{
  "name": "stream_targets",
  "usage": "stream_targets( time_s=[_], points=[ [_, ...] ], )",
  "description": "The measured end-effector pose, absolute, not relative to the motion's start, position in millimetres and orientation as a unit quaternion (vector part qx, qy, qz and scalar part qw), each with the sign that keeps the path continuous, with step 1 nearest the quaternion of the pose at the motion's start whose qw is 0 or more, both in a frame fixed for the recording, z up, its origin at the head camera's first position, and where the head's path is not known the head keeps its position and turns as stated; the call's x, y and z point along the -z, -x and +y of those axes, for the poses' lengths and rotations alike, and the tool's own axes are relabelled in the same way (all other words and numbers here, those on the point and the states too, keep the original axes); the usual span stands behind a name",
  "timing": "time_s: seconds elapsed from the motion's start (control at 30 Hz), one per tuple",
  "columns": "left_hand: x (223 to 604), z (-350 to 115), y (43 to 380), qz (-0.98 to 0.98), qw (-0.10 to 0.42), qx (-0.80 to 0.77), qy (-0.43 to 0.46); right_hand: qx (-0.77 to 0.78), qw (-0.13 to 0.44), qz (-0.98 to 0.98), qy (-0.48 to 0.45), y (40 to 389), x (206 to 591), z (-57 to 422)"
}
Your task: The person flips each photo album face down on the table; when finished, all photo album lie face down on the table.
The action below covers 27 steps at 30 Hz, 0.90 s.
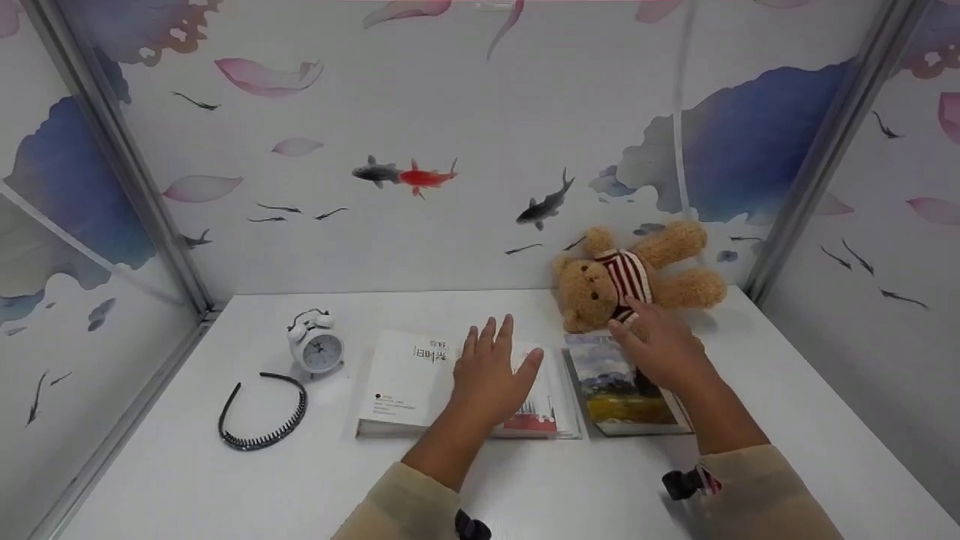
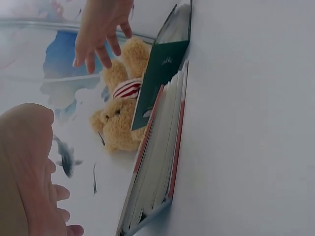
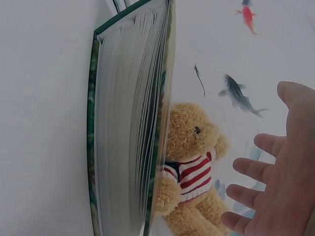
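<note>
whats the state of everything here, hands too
left hand: fingers extended, above white book
right hand: fingers extended, above landscape book
white book: closed, flat
landscape book: closed, flat
teddy bear: lying, head to the left
alarm clock: upright, time too small to read
headband: lying flat

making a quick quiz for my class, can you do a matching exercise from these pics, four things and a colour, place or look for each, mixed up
1. teddy bear
2. alarm clock
3. headband
4. white book

a. black, with small teeth
b. below the left hand
c. wearing a red-and-white striped top
d. white, with twin bells on top

Pairs: 1-c, 2-d, 3-a, 4-b
</note>
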<state>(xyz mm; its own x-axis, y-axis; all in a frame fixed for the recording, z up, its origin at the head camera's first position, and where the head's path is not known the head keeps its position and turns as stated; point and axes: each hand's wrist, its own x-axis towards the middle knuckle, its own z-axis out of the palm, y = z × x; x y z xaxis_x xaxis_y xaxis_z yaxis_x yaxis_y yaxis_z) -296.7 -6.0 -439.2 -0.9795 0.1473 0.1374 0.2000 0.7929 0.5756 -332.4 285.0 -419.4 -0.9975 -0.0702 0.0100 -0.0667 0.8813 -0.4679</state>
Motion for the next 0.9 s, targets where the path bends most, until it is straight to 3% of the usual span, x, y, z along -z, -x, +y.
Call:
stream_targets(
  time_s=[0.17, 0.4, 0.67, 0.9],
  points=[
    [434.3, 15.4, 290.5, -0.923, 0.02, 0.366, 0.119, 0.267, 0.025, 0.963, 0.018, 333.9, 423.5, 297.3],
    [438.5, 46.0, 293.3, -0.896, 0.034, 0.421, 0.14, 0.296, 0.024, 0.955, 0.006, 337.5, 429.2, 310.0],
    [452.7, 79.7, 282.6, -0.832, -0.06, 0.54, 0.115, 0.285, 0.063, 0.956, 0.013, 336.8, 442.2, 323.1],
    [465.6, 93.3, 279.4, -0.83, -0.096, 0.543, 0.085, 0.296, 0.101, 0.95, 0.015, 337.8, 451.1, 331.4]
  ],
)
